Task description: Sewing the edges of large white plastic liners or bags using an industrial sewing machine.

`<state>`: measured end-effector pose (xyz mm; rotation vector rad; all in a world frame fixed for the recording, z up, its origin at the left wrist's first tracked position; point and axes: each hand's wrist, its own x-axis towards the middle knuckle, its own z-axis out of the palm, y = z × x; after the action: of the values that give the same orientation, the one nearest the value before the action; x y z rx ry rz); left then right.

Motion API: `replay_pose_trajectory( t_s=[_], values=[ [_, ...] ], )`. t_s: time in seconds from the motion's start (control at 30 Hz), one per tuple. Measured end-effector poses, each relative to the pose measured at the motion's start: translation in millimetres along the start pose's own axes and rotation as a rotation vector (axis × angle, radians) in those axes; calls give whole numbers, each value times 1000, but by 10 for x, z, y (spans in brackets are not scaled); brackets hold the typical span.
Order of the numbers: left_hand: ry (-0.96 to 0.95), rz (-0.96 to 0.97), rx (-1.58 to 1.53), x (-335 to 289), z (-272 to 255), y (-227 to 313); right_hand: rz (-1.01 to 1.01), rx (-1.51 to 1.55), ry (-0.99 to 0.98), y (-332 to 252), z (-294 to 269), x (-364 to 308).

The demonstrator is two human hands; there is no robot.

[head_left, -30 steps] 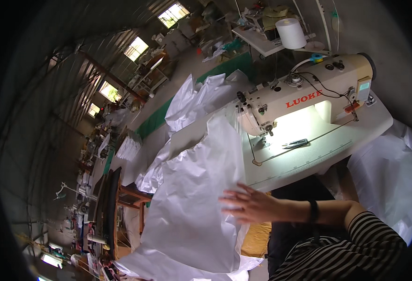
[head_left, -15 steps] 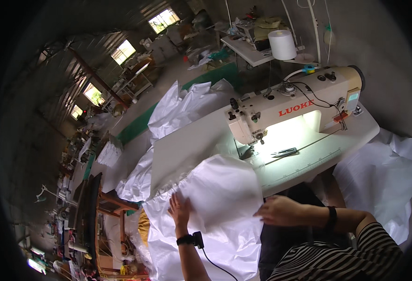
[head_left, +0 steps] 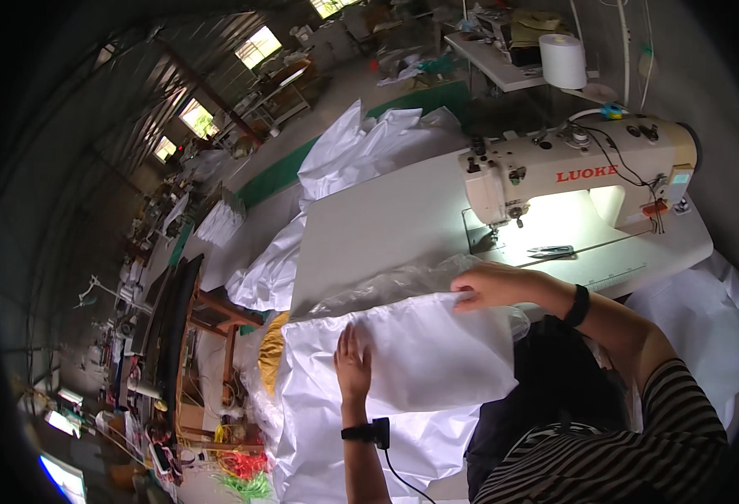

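In the head view, the cloth [head_left: 432, 357], white and creased, is spread along the near edge of the table [head_left: 361, 223], and its lower part is draped down in front of the person. The left hand [head_left: 353, 367] is laid open on the cloth near its upper edge, fingers pointed away from the body. The right hand [head_left: 494, 286] is held with curled fingers at the same edge, farther right; whether the edge is pinched cannot be told. Beyond this edge, clear film [head_left: 374, 287] is bunched on the table. The machine [head_left: 584, 181] is set on the table's right part, and the bed beneath its arm is lit brightly. Snips [head_left: 552, 251] are laid on that bed. More white fabric [head_left: 378, 155] is heaped behind the table, and a thread cone [head_left: 563, 61] is seen above the machine.
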<state>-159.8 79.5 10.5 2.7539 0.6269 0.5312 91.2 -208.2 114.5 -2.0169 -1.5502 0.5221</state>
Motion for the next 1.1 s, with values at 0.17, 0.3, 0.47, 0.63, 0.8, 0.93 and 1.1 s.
replay_pose_trajectory(
  t_s=[0.17, 0.3, 0.47, 0.63, 0.8, 0.93, 1.1],
  values=[
    [223, 66, 333, 377, -313, -364, -209, -83, 200, -324, -186, -537],
    [178, 112, 307, 442, -682, -615, -187, -323, 387, -520, -476, -975],
    [312, 83, 255, 27, -1069, -713, -144, -289, 445, -551, -600, -1207],
    [334, 35, 361, -389, -1570, -835, -84, -180, 509, -526, -641, -1261],
    [344, -11, 56, -662, -1987, -957, -36, -87, 608, -493, -677, -1343],
    [241, -134, -243, -828, -2234, -877, 83, 198, 612, -408, -646, -1347],
    [218, -78, -916, -895, -2490, -615, 65, 431, 714, -207, -703, -1296]
  ],
)
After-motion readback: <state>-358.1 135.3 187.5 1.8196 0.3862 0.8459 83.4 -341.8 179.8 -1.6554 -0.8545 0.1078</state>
